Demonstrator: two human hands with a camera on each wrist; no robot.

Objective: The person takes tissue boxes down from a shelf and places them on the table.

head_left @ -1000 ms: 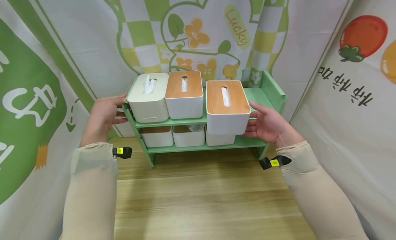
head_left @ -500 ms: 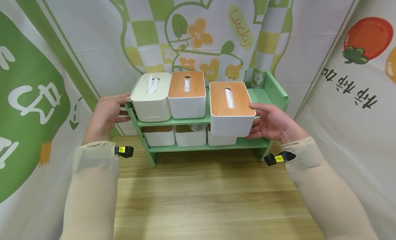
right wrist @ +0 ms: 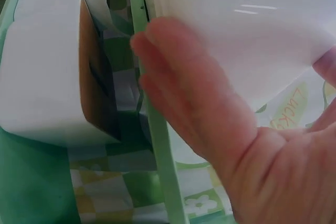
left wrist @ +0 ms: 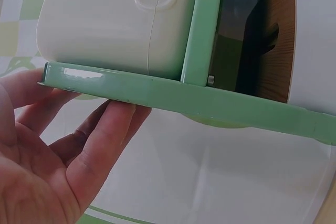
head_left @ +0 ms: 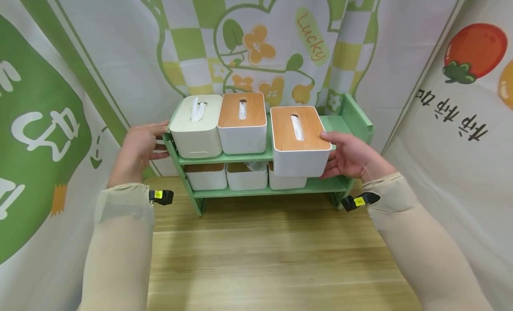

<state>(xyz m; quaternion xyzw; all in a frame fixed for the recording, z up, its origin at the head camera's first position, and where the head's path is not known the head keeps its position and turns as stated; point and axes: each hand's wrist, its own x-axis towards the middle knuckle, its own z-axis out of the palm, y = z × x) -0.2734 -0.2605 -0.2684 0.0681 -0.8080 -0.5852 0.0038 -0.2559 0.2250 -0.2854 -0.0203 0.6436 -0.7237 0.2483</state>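
My right hand (head_left: 346, 155) grips a white tissue box with a wood-look lid (head_left: 298, 128) by its right side. Its thumb rests at the lid's edge, the fingers on the lower part. The box juts past the front of the green two-tier rack's (head_left: 244, 158) upper shelf; whether it touches the shelf, I cannot tell. My left hand (head_left: 138, 146) holds the rack's left side panel (left wrist: 142, 90), several fingertips pressing its outer face. On the upper shelf, a cream tissue box (head_left: 196, 139) stands beside another wood-lidded tissue box (head_left: 242, 139). The right wrist view shows the held box's white surface (right wrist: 252, 40) close up.
On the lower shelf stand three white boxes, among them a left one (head_left: 206, 177), a middle one (head_left: 246, 178) and a right one (head_left: 286, 181). A raised right side panel (head_left: 354, 115) bounds the rack. Wood-grain surface (head_left: 256, 248) lies in front; printed cloth (head_left: 276, 43) hangs behind.
The head view has shifted slightly. My right hand and the wood-lidded tissue box have moved a little to the right and forward of the shelf. My left hand stays on the side panel.
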